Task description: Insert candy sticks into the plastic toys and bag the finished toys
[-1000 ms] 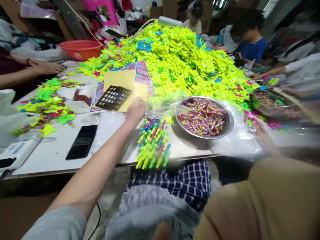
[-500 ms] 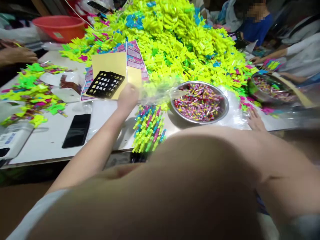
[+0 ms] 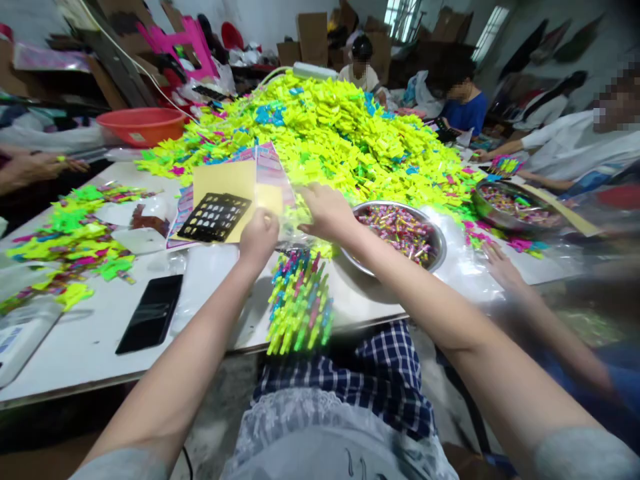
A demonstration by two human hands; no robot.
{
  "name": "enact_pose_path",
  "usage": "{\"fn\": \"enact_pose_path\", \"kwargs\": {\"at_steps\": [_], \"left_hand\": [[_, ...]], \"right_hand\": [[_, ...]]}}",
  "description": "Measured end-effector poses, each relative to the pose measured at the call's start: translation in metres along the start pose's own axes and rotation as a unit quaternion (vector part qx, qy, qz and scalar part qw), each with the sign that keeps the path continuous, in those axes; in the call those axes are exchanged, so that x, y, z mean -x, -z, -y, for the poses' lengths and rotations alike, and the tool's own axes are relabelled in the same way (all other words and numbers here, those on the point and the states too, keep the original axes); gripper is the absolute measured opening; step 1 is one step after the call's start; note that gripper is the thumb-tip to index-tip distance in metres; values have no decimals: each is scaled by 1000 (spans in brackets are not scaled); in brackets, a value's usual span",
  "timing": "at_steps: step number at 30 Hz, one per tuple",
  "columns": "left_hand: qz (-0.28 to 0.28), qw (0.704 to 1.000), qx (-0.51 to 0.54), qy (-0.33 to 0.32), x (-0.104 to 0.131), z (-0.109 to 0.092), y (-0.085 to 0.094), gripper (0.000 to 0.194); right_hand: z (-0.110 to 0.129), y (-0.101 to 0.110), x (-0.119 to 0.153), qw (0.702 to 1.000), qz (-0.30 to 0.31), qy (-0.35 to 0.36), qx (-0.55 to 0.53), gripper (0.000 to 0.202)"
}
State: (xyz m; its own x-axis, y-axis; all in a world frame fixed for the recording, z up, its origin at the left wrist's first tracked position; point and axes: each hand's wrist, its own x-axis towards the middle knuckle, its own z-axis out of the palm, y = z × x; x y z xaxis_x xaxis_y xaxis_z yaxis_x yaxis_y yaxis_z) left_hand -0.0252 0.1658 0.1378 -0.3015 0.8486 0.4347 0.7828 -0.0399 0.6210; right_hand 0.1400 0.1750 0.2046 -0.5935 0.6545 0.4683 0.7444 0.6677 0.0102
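Observation:
My left hand (image 3: 260, 233) is closed with its fingers pinched on a clear plastic bag (image 3: 291, 230), beside the yellow card. My right hand (image 3: 327, 212) reaches across from the right to the bag, thumb and fingers apart; its fingertips are blurred, and I cannot tell if they touch the plastic. Just below both hands lies a bundle of neon sticks (image 3: 300, 303) at the table's front edge. Left of my left hand, a black grid tray (image 3: 215, 217) rests on the yellow card (image 3: 225, 179) and pink printed sheets (image 3: 273, 163).
Behind is a large heap of yellow-green plastic pieces (image 3: 340, 140). A steel bowl (image 3: 440, 247) of small wrapped pieces stands to the right, a phone (image 3: 150, 313) lies at left, and a red basin (image 3: 143, 127) sits behind. A co-worker's hand (image 3: 503, 267) rests at the right.
My right arm has moved from close before the camera to over the table, the hand now near my left. The view has tilted up. My left hand still grips the plastic bag.

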Motion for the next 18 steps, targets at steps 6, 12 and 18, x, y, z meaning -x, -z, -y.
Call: {"fn": "enact_pose_path", "kwargs": {"at_steps": [6,12,18], "left_hand": [[-99,989,-1,-113,-2,-1,11,22],[-122,958,-58,-253,-3,41,5,23],[-86,952,-75,-283,-1,58,1,23]], "right_hand": [[-26,-35,2,958,55,-282,-7,25],[-39,-50,1,904,43,-405,-129,58],[-27,-67,6,847,-106,-368,-368,51]]}}
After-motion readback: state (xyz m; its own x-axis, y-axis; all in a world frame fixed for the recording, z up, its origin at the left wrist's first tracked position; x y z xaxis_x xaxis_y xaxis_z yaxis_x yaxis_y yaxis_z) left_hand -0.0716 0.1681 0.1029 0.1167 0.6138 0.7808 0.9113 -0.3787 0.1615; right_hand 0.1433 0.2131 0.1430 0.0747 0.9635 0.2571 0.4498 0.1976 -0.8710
